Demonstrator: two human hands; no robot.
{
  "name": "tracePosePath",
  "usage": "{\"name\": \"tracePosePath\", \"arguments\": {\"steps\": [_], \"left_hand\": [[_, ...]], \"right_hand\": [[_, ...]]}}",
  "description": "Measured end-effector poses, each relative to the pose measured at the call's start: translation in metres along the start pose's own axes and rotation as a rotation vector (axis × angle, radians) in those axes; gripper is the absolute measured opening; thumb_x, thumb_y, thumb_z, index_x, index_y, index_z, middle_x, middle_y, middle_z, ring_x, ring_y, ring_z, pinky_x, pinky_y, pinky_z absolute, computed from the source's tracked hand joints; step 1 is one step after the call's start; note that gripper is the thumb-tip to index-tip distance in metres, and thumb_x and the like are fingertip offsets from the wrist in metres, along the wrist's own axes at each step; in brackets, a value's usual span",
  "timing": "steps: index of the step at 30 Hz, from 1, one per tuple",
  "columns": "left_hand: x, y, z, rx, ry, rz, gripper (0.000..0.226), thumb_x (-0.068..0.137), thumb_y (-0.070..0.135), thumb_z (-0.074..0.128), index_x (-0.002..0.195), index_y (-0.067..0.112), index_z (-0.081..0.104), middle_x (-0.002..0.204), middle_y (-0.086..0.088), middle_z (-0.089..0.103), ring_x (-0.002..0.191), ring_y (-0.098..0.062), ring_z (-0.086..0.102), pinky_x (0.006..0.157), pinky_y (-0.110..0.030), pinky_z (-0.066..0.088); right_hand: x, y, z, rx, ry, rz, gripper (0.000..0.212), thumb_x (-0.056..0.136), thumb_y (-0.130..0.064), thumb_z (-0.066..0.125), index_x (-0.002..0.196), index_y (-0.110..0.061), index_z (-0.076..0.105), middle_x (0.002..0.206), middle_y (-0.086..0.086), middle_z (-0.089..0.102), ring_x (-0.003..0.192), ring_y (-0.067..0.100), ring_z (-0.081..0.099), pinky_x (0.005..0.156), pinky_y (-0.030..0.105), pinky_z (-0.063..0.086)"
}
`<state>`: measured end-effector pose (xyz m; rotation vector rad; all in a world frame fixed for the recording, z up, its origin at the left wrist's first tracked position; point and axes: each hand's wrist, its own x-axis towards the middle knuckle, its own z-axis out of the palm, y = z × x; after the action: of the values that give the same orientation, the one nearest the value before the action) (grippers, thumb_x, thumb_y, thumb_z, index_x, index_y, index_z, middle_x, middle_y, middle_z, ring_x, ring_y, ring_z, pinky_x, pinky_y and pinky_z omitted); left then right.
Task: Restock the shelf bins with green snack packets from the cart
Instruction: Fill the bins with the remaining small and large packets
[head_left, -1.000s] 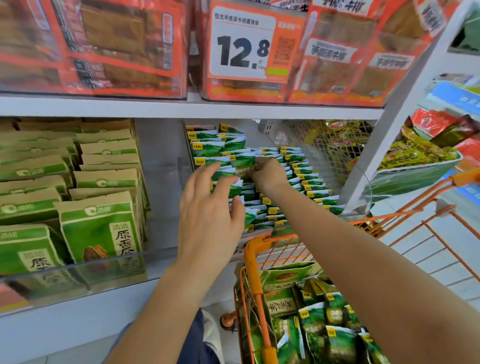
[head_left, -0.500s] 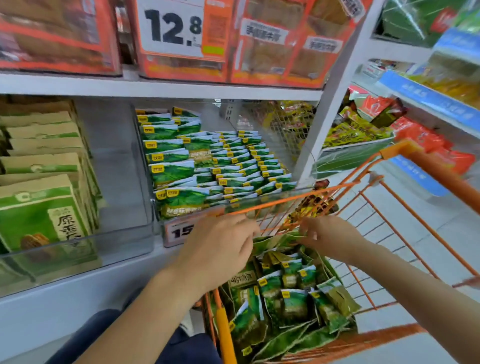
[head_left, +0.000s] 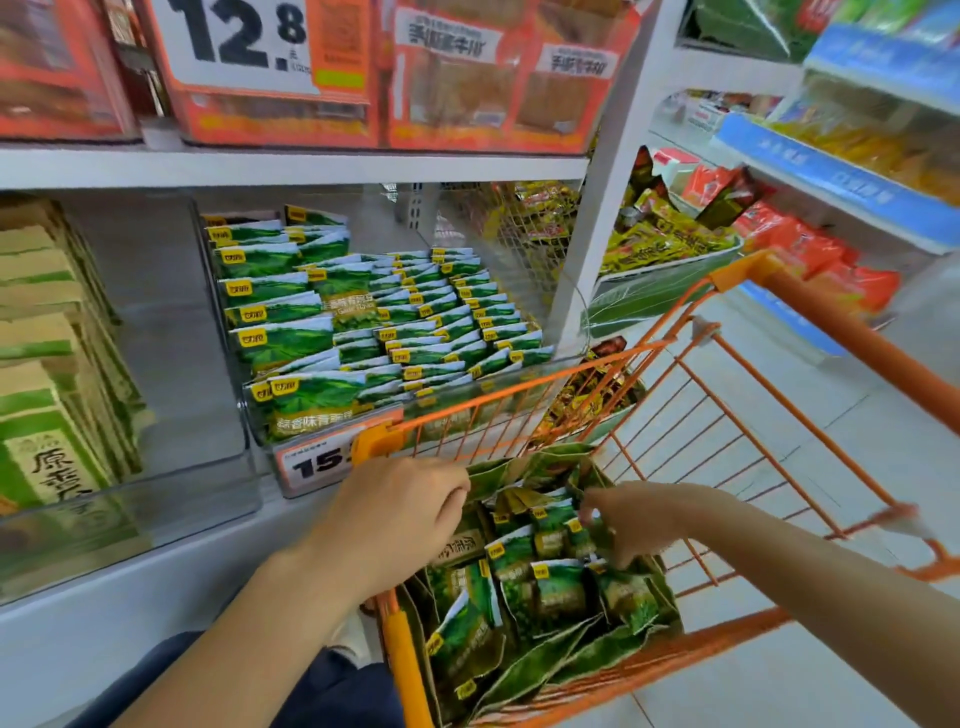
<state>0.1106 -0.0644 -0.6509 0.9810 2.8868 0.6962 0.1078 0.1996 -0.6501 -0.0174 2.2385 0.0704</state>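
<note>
Both hands reach down into the orange wire shopping cart (head_left: 691, 415), which stands close against the white metal shelf (head_left: 311, 166). The left hand (head_left: 400, 514) hovers over the cart's near-left corner with its fingers curled inward at the edge of the heap; whether they have hold of a packet cannot be told, since the fingertips are hidden behind the knuckles. The right hand (head_left: 634, 525) lies further toward the cart's right side, its fingers bent down among the loose green snack packets (head_left: 550, 587) and touching them, though a firm grip on any one packet is not clear because of blur.

The packets fill the cart's bottom in a jumbled pile, each with a small yellow logo patch. More of the same green packets stand in tidy rows in the clear plastic shelf bin (head_left: 249, 410) just beyond the cart's far rim, with an orange price tag (head_left: 317, 462) on the bin's front edge. To the left of that bin, another clear bin holds larger tan-and-green bags (head_left: 47, 415). On the shelf above sit orange-red boxed snacks (head_left: 467, 78) behind a white price card (head_left: 244, 41) reading 12.8.
</note>
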Motion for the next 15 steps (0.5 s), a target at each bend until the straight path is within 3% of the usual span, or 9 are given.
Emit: {"name": "tracePosePath", "arguments": {"steps": [2, 3, 5, 7, 9, 12, 14, 15], "left_hand": [[0.000, 0.001, -0.003, -0.080, -0.008, -0.037, 0.026, 0.101, 0.036, 0.039, 0.112, 0.035, 0.062, 0.097, 0.019, 0.064, 0.079, 0.001, 0.059, 0.068, -0.017, 0.048], [0.000, 0.002, -0.004, -0.145, -0.008, -0.068, 0.025, 0.100, 0.037, 0.042, 0.114, 0.037, 0.062, 0.099, 0.021, 0.064, 0.081, 0.003, 0.059, 0.070, -0.016, 0.049], [0.001, 0.003, -0.007, -0.347, 0.016, -0.141, 0.025, 0.096, 0.043, 0.047, 0.115, 0.037, 0.062, 0.101, 0.023, 0.063, 0.088, 0.007, 0.058, 0.076, -0.014, 0.050], [0.002, 0.005, -0.013, -0.551, 0.068, -0.202, 0.027, 0.090, 0.051, 0.053, 0.112, 0.038, 0.063, 0.097, 0.022, 0.064, 0.089, 0.011, 0.058, 0.077, -0.009, 0.048], [0.001, 0.007, -0.020, -0.734, 0.103, -0.250, 0.022, 0.084, 0.050, 0.062, 0.104, 0.040, 0.064, 0.089, 0.022, 0.068, 0.084, 0.010, 0.061, 0.078, -0.014, 0.051], [0.000, 0.006, -0.027, -0.883, 0.134, -0.285, 0.017, 0.080, 0.038, 0.073, 0.096, 0.035, 0.068, 0.089, 0.019, 0.071, 0.084, 0.001, 0.066, 0.080, -0.031, 0.055], [0.000, 0.001, -0.031, -0.926, 0.212, -0.305, 0.011, 0.079, 0.033, 0.075, 0.089, 0.030, 0.069, 0.087, 0.012, 0.073, 0.086, -0.003, 0.067, 0.077, -0.029, 0.054], [0.000, 0.000, -0.033, -0.978, 0.283, -0.332, 0.010, 0.079, 0.028, 0.076, 0.086, 0.028, 0.069, 0.085, 0.008, 0.073, 0.083, -0.007, 0.069, 0.072, -0.028, 0.055]], "right_hand": [[-0.016, -0.005, -0.014, 0.280, 0.054, -0.158, 0.053, 0.087, -0.010, 0.062, 0.134, -0.016, 0.038, 0.106, 0.001, 0.053, 0.076, 0.006, 0.054, 0.059, 0.013, 0.046], [-0.023, -0.008, -0.019, 0.431, 0.076, -0.250, 0.048, 0.087, -0.009, 0.062, 0.130, -0.018, 0.043, 0.106, 0.000, 0.053, 0.077, 0.005, 0.054, 0.064, 0.015, 0.048], [-0.034, -0.015, -0.025, 0.731, 0.099, -0.453, 0.035, 0.086, -0.011, 0.065, 0.119, -0.018, 0.055, 0.104, 0.004, 0.061, 0.085, 0.011, 0.060, 0.081, 0.031, 0.051], [-0.039, -0.024, -0.026, 0.914, 0.105, -0.599, 0.033, 0.084, -0.019, 0.070, 0.116, -0.016, 0.061, 0.097, 0.014, 0.065, 0.085, 0.021, 0.059, 0.080, 0.040, 0.046], [-0.042, -0.039, -0.029, 1.014, 0.136, -0.653, 0.041, 0.078, -0.026, 0.074, 0.117, -0.018, 0.062, 0.096, 0.026, 0.058, 0.082, 0.027, 0.052, 0.075, 0.041, 0.040], [-0.045, -0.059, -0.035, 1.134, 0.236, -0.678, 0.045, 0.076, -0.018, 0.071, 0.119, -0.024, 0.061, 0.076, 0.004, 0.053, 0.062, 0.012, 0.046, 0.056, 0.022, 0.036], [-0.047, -0.073, -0.039, 1.211, 0.274, -0.697, 0.046, 0.075, -0.018, 0.070, 0.120, -0.023, 0.060, 0.068, -0.005, 0.050, 0.059, 0.009, 0.045, 0.053, 0.022, 0.032], [-0.047, -0.077, -0.040, 1.269, 0.278, -0.705, 0.046, 0.076, -0.017, 0.072, 0.120, -0.020, 0.060, 0.072, -0.005, 0.057, 0.063, 0.012, 0.053, 0.055, 0.024, 0.039]]}}
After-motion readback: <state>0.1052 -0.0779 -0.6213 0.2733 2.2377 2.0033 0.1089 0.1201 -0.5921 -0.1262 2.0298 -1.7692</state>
